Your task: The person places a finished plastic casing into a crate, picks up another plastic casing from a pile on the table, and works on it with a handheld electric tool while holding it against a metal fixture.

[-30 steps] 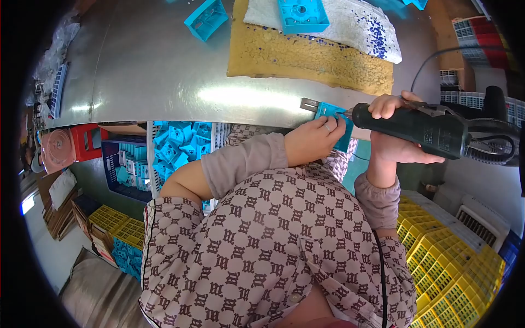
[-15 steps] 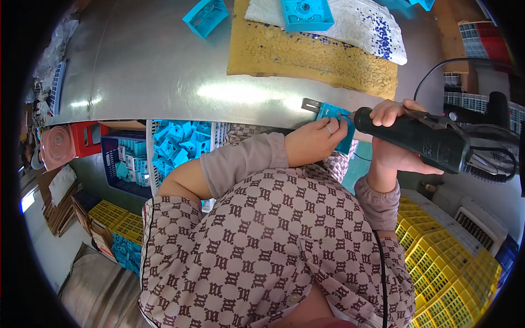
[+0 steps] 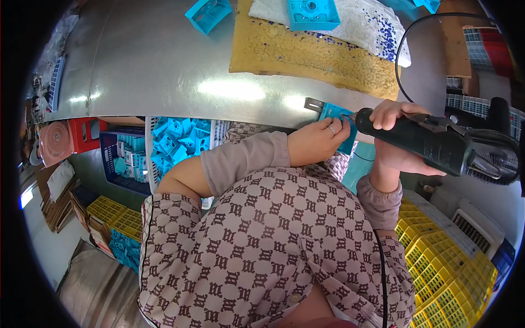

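My left hand (image 3: 318, 142), a ring on one finger, grips a turquoise plastic part (image 3: 346, 143) at the table's front edge. Its fingers cover much of the part's near side. My right hand (image 3: 391, 139) is wrapped round a dark green corded power tool (image 3: 424, 143), held almost level. The tool's narrow tip meets the part just beyond my left fingertips; the exact contact point is too small to make out. Beside the part, a dark metal bracket (image 3: 313, 104) sticks out at the table edge.
On the metal table (image 3: 142, 65) lie a yellow mat (image 3: 306, 60) and a white cloth (image 3: 363, 27) with scattered dark blue bits. Turquoise boxes (image 3: 209, 15) stand at the back. A crate of turquoise parts (image 3: 180, 143) is at left, yellow crates (image 3: 437, 268) at right.
The tool's black cable has swung left into a wider arch over the table's right side. My hands have hardly moved; the tool's rear end has turned slightly.
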Tool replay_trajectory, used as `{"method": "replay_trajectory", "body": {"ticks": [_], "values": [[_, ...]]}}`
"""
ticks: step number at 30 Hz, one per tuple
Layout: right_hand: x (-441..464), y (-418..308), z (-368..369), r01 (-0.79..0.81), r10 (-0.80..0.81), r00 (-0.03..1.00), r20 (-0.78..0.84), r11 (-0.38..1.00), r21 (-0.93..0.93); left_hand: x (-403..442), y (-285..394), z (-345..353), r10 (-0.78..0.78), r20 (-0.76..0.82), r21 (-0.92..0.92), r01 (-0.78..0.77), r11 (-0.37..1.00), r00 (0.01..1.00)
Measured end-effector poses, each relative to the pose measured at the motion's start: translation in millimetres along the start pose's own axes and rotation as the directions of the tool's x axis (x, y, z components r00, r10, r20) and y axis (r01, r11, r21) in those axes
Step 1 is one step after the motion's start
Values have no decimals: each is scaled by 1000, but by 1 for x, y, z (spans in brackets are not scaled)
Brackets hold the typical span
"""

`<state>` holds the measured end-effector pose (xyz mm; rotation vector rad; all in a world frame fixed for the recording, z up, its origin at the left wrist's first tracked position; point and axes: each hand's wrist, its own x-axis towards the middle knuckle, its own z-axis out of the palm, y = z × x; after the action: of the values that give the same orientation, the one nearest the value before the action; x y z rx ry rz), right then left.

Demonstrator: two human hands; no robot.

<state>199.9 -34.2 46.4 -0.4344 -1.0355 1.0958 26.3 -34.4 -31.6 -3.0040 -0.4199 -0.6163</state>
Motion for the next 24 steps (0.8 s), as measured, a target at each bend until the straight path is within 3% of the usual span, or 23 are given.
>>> {"method": "replay_trajectory", "body": {"ticks": [6, 10, 16, 17, 20, 24], "values": [[6, 6, -1, -77, 77, 997, -4, 997, 25, 0, -2, 6, 38, -32, 17, -37, 999, 999], [10, 9, 5, -117, 117, 993, -10, 992, -55, -1, -2, 10, 41, -58, -17, -42, 999, 997], [19, 10, 4, -271, 270, 960, -66, 963, -1, -1, -2, 9, 31, -29, -2, -32, 1000, 999], [16, 12, 7, -248, 259, 953, -157, 965, 85, -2, -2, 9, 34, -26, -8, -34, 999, 999], [11, 21, 23, -161, 168, 975, -143, 985, 58, -1, -3, 12, 47, -50, -11, -47, 999, 998], [10, 14, 6, -190, 189, 978, -90, 982, -4, 0, -3, 8, 54, -67, -12, -55, 998, 996]]}}
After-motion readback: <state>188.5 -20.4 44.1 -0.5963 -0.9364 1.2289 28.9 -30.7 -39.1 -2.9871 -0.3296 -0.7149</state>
